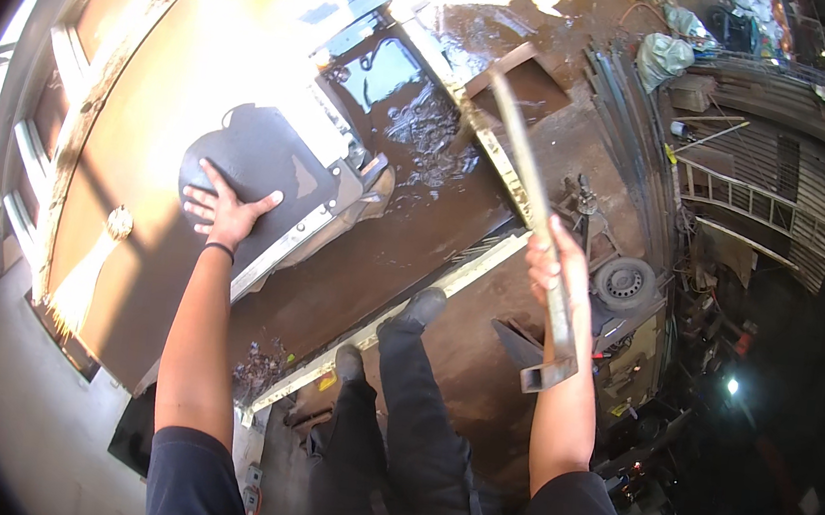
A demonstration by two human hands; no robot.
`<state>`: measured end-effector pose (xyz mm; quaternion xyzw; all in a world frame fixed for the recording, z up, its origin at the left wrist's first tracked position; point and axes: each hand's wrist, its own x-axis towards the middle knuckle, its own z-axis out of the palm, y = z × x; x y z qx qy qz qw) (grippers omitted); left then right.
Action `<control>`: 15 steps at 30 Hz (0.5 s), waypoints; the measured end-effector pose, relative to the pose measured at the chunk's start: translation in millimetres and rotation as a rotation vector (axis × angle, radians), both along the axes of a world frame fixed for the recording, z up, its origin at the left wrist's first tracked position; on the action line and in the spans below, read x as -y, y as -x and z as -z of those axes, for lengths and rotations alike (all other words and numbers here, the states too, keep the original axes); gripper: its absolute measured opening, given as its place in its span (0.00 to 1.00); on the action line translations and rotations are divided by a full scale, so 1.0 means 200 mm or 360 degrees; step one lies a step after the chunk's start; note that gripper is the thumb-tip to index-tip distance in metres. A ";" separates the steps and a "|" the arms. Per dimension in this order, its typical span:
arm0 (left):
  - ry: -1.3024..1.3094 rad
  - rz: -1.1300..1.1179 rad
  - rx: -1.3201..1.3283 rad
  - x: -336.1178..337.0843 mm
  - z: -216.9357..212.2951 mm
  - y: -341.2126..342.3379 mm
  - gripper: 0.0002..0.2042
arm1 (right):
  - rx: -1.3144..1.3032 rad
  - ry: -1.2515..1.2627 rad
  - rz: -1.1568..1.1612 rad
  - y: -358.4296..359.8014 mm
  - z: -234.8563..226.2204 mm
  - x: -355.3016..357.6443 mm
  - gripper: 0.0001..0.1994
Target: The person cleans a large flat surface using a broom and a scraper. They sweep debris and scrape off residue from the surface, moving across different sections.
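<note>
My left hand (227, 204) lies with fingers spread on a dark grey metal plate (261, 146) with a rounded end, beside a pale metal edge. It grips nothing. My right hand (555, 260) is closed round a long, worn metal bar (518, 133), held slanting, its far end up and to the left. The bar's near end carries a short, square, hollow piece (549, 375) by my right forearm. My shoes (414, 310) are by a narrow, pale yellow beam (487, 263).
A straw brush (89, 269) lies on the brown surface at left. Wet brown ground and a trough of dark water (391, 79) lie ahead. Metal lengths (612, 128), a wheel (625, 283) and a ladder (770, 203) are at right. Bright sunlight washes out the upper left.
</note>
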<state>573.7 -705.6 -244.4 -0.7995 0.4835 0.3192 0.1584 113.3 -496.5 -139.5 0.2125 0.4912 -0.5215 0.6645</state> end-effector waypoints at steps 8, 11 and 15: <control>0.0032 0.0045 0.0004 -0.01 0.00 -0.03 0.77 | 0.0513 0.1062 0.0795 0.08 -0.07 0.05 0.20; 0.0003 0.0078 0.0036 -0.01 0.01 -0.04 0.78 | 0.0479 0.1141 0.0770 0.08 -0.18 -0.02 0.20; -0.0024 0.0090 0.0028 -0.01 -0.02 0.03 0.78 | -0.0011 0.0818 0.0524 0.03 -0.33 -0.17 0.20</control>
